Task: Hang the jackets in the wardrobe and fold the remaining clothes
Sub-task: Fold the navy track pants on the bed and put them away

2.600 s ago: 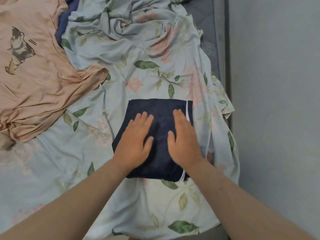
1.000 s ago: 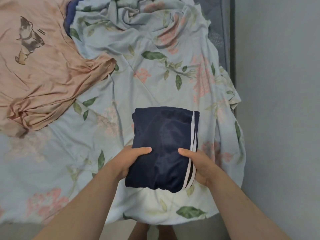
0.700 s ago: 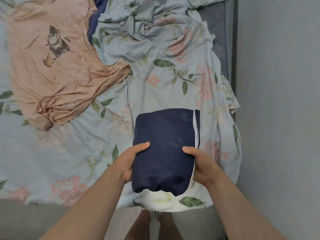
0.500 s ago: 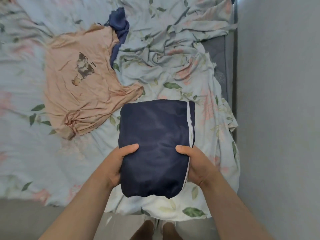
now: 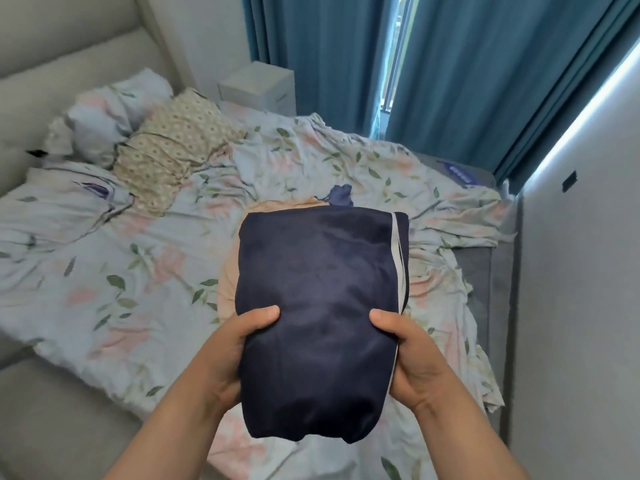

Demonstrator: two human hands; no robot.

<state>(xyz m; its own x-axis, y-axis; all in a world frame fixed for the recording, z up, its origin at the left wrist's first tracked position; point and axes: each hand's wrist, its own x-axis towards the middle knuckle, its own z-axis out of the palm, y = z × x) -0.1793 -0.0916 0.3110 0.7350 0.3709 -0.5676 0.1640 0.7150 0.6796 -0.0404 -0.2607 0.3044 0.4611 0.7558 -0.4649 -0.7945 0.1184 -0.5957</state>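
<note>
Folded navy garment [image 5: 322, 320] now lifted off the bed [image 5: 104, 271] | left hand [image 5: 228, 348] and right hand [image 5: 412, 355] grip its 6 o'clock end | folding done, ready to stow.

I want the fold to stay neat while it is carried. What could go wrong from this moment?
1. The folded navy garment is held only at its near end, by the left hand and the right hand; the far end has no support and could droop open.
2. Its fabric looks smooth, so the layers might slide apart.
3. The garment hides most of the peach shirt on the bed; putting it down there could crease the shirt.
</note>
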